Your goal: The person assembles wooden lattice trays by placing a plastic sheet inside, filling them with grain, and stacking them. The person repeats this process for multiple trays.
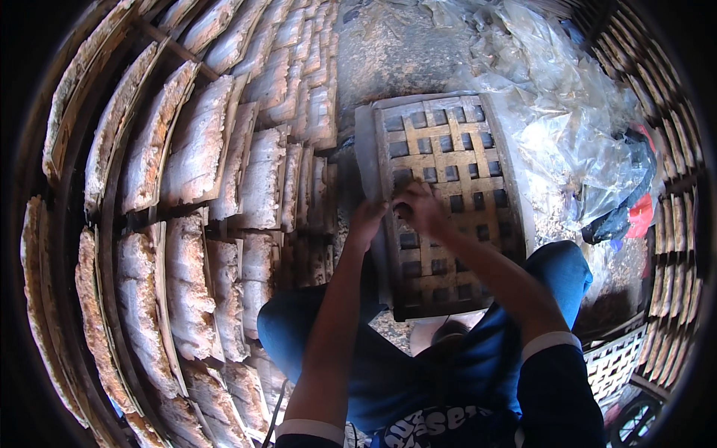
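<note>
A rectangular woven lattice panel [478, 175] in a wooden frame lies across in front of my knees. Pale plastic sheeting [367, 145] shows from under its left and right edges. At the panel's left edge, about midway along, my left hand [367, 222] is closed with its fingertips at the frame. Just to its right, my right hand [424, 209] is curled over the lattice beside the same edge. Both sets of fingertips nearly meet. Whatever they pinch is too small or hidden to make out.
Racks of tilted slabs [198, 168] with a whitish, crumbly coating fill the left side. Crumpled clear plastic [556, 112] lies at the far right, near dark and red cloth [638, 213]. Slatted racks [672, 246] line the right; a white lattice crate [616, 362] stands lower right.
</note>
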`<state>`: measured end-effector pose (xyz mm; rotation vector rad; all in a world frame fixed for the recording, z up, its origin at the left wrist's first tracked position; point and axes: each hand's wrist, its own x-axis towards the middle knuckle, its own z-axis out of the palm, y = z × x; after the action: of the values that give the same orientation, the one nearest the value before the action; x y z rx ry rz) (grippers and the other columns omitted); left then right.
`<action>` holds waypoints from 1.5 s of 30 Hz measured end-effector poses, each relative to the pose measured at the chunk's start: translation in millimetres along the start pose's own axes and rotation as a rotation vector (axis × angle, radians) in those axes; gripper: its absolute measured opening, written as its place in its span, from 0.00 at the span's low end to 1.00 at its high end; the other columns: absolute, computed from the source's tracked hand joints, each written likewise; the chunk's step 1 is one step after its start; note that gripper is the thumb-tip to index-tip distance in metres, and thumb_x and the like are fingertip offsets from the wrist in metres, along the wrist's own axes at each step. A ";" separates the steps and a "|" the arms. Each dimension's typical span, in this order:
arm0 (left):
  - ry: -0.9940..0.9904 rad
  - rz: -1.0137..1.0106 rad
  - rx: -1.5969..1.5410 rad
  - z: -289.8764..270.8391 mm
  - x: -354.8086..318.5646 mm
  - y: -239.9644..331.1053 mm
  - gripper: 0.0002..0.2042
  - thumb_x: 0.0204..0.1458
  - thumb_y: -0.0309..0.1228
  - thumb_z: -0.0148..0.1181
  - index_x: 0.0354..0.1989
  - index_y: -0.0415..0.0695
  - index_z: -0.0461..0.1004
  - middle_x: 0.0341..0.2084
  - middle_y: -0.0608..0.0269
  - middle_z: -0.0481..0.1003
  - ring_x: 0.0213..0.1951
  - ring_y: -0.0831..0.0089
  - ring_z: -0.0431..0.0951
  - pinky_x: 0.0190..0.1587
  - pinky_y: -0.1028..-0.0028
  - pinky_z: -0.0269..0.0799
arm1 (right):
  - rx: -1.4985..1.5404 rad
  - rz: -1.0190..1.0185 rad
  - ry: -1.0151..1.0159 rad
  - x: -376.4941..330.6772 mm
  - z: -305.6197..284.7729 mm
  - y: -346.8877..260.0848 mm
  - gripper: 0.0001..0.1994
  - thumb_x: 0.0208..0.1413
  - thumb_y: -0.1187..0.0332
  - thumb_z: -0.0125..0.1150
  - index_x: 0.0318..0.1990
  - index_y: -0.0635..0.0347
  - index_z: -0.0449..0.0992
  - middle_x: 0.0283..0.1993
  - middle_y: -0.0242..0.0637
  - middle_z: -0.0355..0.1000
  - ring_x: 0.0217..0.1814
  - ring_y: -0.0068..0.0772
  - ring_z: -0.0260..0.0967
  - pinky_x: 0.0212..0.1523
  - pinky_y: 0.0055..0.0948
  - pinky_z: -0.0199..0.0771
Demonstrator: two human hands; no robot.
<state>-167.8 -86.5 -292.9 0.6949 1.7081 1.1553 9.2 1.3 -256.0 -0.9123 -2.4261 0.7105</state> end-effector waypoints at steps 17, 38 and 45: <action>-0.051 -0.086 0.060 1.6 -0.4 13.7 0.21 0.62 0.41 0.64 0.57 0.39 0.74 0.48 0.59 0.77 0.51 0.71 0.74 0.56 0.66 0.67 | 0.079 -0.017 -0.103 -10.1 -2.2 -0.8 0.07 0.51 0.64 0.70 0.38 0.42 0.83 0.52 0.28 0.72 0.67 0.40 0.61 0.64 0.57 0.51; 0.008 -0.034 0.102 0.0 6.8 -0.7 0.18 0.62 0.39 0.63 0.52 0.37 0.76 0.42 0.61 0.78 0.43 0.74 0.74 0.47 0.67 0.71 | -0.061 -0.256 -0.195 -45.6 -6.2 -9.0 0.09 0.42 0.63 0.75 0.33 0.39 0.82 0.46 0.26 0.70 0.63 0.41 0.61 0.63 0.53 0.53; 0.027 0.032 0.109 -0.8 12.6 -10.9 0.19 0.60 0.42 0.65 0.45 0.35 0.76 0.36 0.56 0.78 0.38 0.70 0.74 0.43 0.64 0.71 | 0.012 -0.202 -0.188 -50.5 -0.7 -5.3 0.10 0.40 0.57 0.76 0.32 0.38 0.84 0.50 0.29 0.70 0.65 0.44 0.58 0.63 0.61 0.51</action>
<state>-173.2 -80.6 -307.6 0.7785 1.7995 1.1041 41.5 -37.2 -263.7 -0.6072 -2.6275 0.7638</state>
